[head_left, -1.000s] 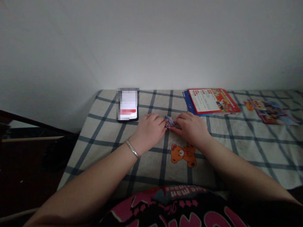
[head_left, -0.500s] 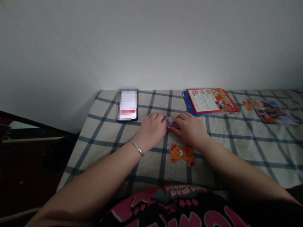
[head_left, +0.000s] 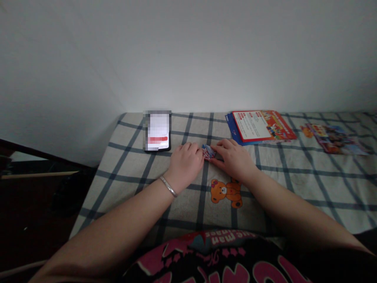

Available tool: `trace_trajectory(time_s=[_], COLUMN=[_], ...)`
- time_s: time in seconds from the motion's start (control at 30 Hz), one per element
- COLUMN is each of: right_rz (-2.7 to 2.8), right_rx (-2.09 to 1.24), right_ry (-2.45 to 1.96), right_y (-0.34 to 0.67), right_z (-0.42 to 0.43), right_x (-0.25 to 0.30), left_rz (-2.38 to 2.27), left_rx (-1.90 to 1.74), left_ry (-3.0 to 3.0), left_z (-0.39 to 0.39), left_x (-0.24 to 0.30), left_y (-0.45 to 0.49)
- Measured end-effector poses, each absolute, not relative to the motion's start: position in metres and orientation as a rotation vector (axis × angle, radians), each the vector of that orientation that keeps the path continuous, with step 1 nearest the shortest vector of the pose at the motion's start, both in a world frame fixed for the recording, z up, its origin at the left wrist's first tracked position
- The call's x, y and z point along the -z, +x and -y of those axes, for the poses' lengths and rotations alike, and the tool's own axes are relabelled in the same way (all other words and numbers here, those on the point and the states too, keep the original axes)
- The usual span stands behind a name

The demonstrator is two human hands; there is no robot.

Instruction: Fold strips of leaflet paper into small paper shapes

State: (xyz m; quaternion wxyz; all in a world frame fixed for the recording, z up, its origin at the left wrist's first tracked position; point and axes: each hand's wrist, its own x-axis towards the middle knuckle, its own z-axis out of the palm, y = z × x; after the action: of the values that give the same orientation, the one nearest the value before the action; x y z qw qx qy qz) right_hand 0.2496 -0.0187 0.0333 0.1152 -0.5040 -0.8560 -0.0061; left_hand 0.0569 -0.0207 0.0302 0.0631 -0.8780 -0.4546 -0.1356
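Note:
A small folded piece of printed paper (head_left: 209,152), patterned in red, white and blue, lies between my two hands on the checked tablecloth. My left hand (head_left: 187,163), with a silver bangle at its wrist, is closed at the paper's left edge; its fingertips are partly hidden behind the knuckles. From the other side, my right hand (head_left: 232,157) pinches the paper's right edge between thumb and fingers. Just below the paper, an orange teddy bear (head_left: 225,192) is printed on the cloth.
A phone (head_left: 159,129) with a lit, partly blurred screen lies to the left, by the wall. Behind my right hand sits a stack of red and blue printed cards (head_left: 259,127). Farther right lies a colourful picture sheet (head_left: 338,138). The table's left edge (head_left: 97,169) drops to a dark floor.
My hands have moved slightly apart, the left one a little to the left. More of the paper's patterned surface shows between them.

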Motion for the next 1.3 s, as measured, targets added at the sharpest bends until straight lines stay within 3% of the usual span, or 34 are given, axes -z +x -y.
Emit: trace_trajectory(time_s=[0.23, 0.5, 0.77, 1.3], right_rz=[2.438, 2.29, 2.209, 2.24], right_rx=[0.004, -0.235, -0.386, -0.282], right_ry=[-1.413, -1.187, -1.233, -1.16], right_y=[0.248, 0.253, 0.249, 0.254], right_z=[0.017, 0.007, 0.01, 0.009], right_x=[-0.018, -0.007, -0.017, -0.019], left_rz=[1.42, 1.421, 1.443, 1.335], left_rx=[0.566, 0.742, 0.99, 0.853], left_ry=[-2.636, -2.705, -2.847, -2.836], left_z=[0.02, 0.01, 0.003, 0.001], left_x=[-0.022, -0.016, -0.01, -0.019], left_y=[0.052, 0.045, 0.045, 0.039])
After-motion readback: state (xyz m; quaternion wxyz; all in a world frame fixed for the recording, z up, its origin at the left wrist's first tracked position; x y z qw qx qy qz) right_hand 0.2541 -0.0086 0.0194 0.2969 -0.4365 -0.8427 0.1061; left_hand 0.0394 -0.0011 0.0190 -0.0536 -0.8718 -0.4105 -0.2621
